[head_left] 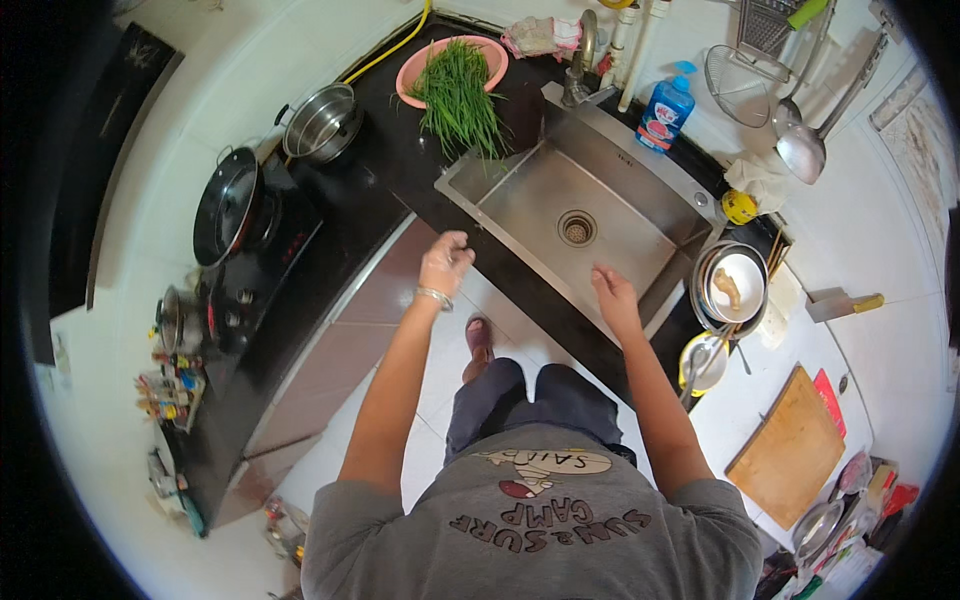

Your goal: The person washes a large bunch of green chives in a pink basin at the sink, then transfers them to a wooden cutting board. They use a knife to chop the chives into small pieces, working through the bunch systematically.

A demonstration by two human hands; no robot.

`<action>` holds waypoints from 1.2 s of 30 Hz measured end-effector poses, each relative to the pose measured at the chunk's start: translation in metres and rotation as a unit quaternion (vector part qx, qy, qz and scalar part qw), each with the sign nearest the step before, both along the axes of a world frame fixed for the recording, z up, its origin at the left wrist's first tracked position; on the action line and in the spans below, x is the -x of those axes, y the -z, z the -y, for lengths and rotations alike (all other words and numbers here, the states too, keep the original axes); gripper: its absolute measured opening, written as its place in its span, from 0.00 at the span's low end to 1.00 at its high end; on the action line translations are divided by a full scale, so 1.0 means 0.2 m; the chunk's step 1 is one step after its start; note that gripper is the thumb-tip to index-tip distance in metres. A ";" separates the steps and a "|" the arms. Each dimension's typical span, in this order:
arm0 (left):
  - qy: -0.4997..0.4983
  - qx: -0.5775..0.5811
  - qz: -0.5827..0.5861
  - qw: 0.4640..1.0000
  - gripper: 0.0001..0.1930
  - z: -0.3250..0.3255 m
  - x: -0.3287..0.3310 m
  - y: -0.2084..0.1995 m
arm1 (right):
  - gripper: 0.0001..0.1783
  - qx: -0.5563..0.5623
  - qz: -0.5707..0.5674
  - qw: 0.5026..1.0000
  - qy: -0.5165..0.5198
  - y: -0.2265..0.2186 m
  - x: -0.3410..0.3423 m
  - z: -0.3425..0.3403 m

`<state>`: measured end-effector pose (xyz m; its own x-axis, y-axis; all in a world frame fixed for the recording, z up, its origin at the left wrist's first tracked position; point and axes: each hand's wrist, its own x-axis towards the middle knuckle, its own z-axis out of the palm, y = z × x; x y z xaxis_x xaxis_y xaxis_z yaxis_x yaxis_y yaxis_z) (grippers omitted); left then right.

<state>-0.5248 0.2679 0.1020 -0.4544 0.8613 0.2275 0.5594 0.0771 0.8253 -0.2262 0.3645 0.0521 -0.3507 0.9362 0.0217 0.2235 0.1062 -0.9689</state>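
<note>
My left hand (445, 266) hovers in front of the counter edge, left of the sink, its fingers loosely bent and apart with nothing in them. A bracelet (435, 298) circles that wrist. Over the near side of the steel sink (645, 215), my right hand (615, 298) hangs with fingers loosely extended and holds nothing. The sink basin has a round drain (577, 229) and no dishes inside. Behind the left hand, long green chives (458, 90) fill a pink basin (411, 72) and spill over its front toward the sink corner. The faucet (578, 75) stands at the sink's back.
A steel pot (323, 124) and a wok (227, 207) sit to the left. Stacked bowls (752, 262), a yellow bowl (708, 375), a cleaver (838, 307) and a wooden cutting board (788, 447) are on the right. A blue soap bottle (666, 112) stands behind the sink.
</note>
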 end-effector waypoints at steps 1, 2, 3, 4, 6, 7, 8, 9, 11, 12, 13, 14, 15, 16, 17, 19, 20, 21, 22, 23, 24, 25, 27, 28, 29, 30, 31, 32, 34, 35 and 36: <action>-0.012 -0.004 0.023 1.000 0.14 -0.09 0.14 -0.02 | 0.19 0.010 -0.008 1.000 0.018 -0.02 0.05 -0.03; -0.014 -0.016 0.032 0.999 0.14 -0.17 0.28 -0.04 | 0.19 0.020 -0.015 0.999 0.038 -0.04 0.09 -0.04; -0.015 -0.029 0.038 0.999 0.14 -0.26 0.44 -0.07 | 0.19 0.029 -0.025 0.998 0.058 -0.06 0.14 -0.06; -0.026 -0.041 0.055 0.997 0.14 -0.36 0.61 -0.08 | 0.19 0.000 -0.026 0.997 0.071 0.01 0.18 -0.11; -0.064 -0.009 0.094 0.993 0.13 -0.54 0.91 -0.13 | 0.19 0.022 -0.028 0.994 0.101 0.02 0.26 -0.15; -0.087 0.006 0.119 0.989 0.13 -0.62 0.97 -0.21 | 0.19 0.034 -0.023 0.992 0.118 0.00 0.30 -0.15; -0.115 0.023 0.174 0.978 0.13 -0.72 1.03 -0.30 | 0.19 0.040 -0.031 0.989 0.142 -0.03 0.35 -0.16; -0.146 0.045 0.231 0.961 0.13 -0.78 1.06 -0.37 | 0.19 0.063 -0.042 0.984 0.161 -0.05 0.40 -0.15; -0.177 0.080 0.310 0.931 0.19 -0.94 1.29 -0.38 | 0.19 0.105 -0.071 0.976 0.179 -0.10 0.53 -0.14; -0.183 0.086 0.353 0.913 0.20 -1.01 1.35 -0.37 | 0.20 0.103 -0.072 0.976 0.177 -0.10 0.58 -0.13; -0.194 0.091 0.392 0.895 0.22 -1.07 1.40 -0.38 | 0.21 0.119 -0.072 0.974 0.181 -0.13 0.63 -0.12; -0.185 0.105 0.426 0.879 0.24 -1.13 1.43 -0.40 | 0.21 0.116 -0.068 0.973 0.185 -0.14 0.66 -0.11; -0.196 0.087 0.454 0.865 0.24 -1.18 1.50 -0.36 | 0.21 0.117 -0.067 0.973 0.187 -0.14 0.71 -0.10; -0.209 0.078 0.480 0.849 0.24 -1.23 1.58 -0.31 | 0.21 0.123 -0.068 0.973 0.184 -0.15 0.76 -0.10; -0.223 0.069 0.504 0.831 0.24 -1.27 1.67 -0.27 | 0.21 0.130 -0.068 0.972 0.181 -0.16 0.80 -0.10; -0.209 0.063 0.546 0.809 0.23 -1.35 1.66 -0.24 | 0.21 0.142 -0.054 0.968 0.198 -0.19 0.83 -0.10; -0.204 0.058 0.566 0.797 0.23 -1.37 1.65 -0.23 | 0.21 0.150 -0.046 0.966 0.205 -0.20 0.84 -0.10; -0.188 0.071 0.568 0.798 0.23 -1.40 1.65 -0.21 | 0.21 0.157 -0.042 0.964 0.211 -0.21 0.86 -0.11; -0.185 0.068 0.572 0.796 0.22 -1.41 1.66 -0.19 | 0.21 0.158 -0.036 0.965 0.205 -0.21 0.87 -0.11; -0.183 0.065 0.575 0.794 0.21 -1.41 1.67 -0.16 | 0.21 0.159 -0.030 0.966 0.200 -0.22 0.89 -0.12; -0.182 0.065 0.571 0.798 0.18 -1.43 1.67 -0.16 | 0.21 0.155 -0.029 0.967 0.197 -0.23 0.91 -0.15; -0.181 0.065 0.567 0.801 0.16 -1.44 1.67 -0.16 | 0.21 0.154 -0.030 0.968 0.198 -0.23 0.92 -0.16; -0.163 0.065 0.570 0.802 0.13 -1.47 1.66 -0.16 | 0.21 0.152 -0.031 0.967 0.202 -0.21 0.93 -0.18; -0.146 0.063 0.578 0.800 0.12 -1.47 1.66 -0.16 | 0.21 0.147 -0.043 0.967 0.204 -0.21 0.94 -0.19; -0.129 0.063 0.586 0.798 0.12 -1.49 1.66 -0.16 | 0.21 0.145 -0.044 0.968 0.198 -0.20 0.95 -0.21; -0.126 0.042 0.600 0.789 0.10 -1.49 1.72 -0.13 | 0.20 0.147 -0.049 0.970 0.186 -0.19 0.97 -0.22; -0.136 0.041 0.613 0.777 0.09 -1.52 1.72 -0.14 | 0.20 0.145 -0.050 0.971 0.182 -0.20 0.98 -0.23; -0.159 0.041 0.608 0.777 0.09 -1.54 1.71 -0.14 | 0.20 0.142 -0.046 0.972 0.180 -0.21 0.99 -0.23; -0.167 0.050 0.610 0.773 0.09 -1.56 1.70 -0.14 | 0.19 0.139 -0.044 0.973 0.181 -0.21 0.98 -0.23; -0.154 0.058 0.616 0.771 0.09 -1.58 1.73 -0.11 | 0.19 0.138 -0.044 0.973 0.179 -0.20 0.98 -0.23; -0.142 0.067 0.621 0.768 0.10 -1.59 1.75 -0.07 | 0.19 0.145 -0.056 0.971 0.183 -0.19 0.97 -0.23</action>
<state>-0.8754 0.5866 0.1155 -0.4229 0.6650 -0.6156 -0.7083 0.1811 0.6823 -0.4204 0.4098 0.0893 -0.0032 0.9701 -0.2427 0.0864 -0.2415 -0.9665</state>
